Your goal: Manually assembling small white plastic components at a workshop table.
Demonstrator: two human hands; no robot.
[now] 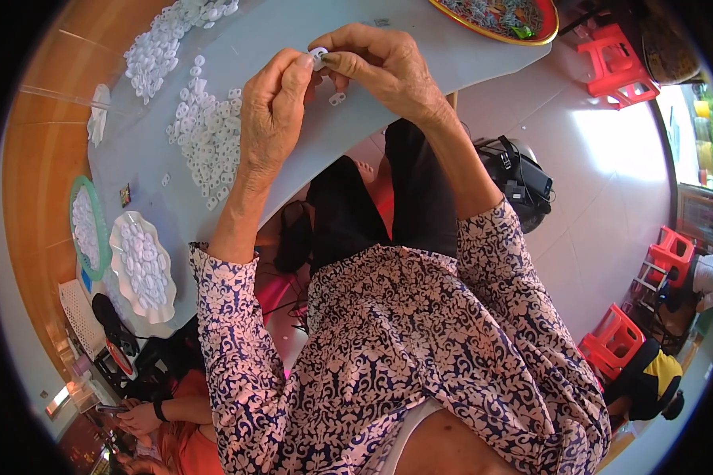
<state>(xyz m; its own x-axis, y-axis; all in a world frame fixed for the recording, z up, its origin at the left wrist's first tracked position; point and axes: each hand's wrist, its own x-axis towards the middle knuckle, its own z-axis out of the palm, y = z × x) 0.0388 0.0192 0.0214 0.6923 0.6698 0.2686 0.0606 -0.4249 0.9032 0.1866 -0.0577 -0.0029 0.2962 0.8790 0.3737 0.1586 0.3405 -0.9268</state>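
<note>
Both hands meet over the far edge of the grey table [309, 150]. Left hand [273, 111] and right hand [380, 63] are curled, fingertips pinched together on one small white ring [318, 55]. Progress looks partial: loose white rings [206, 134] lie spread left of the hands, another pile [162, 43] farther off; a white dish [142, 265] and a green-rimmed plate [87, 226], near left, are both full. A red-rimmed tray [499, 17] sits far right. Pale tiled floor, red stools [618, 63] at right. Another person's hand [139, 416] shows bottom left.
</note>
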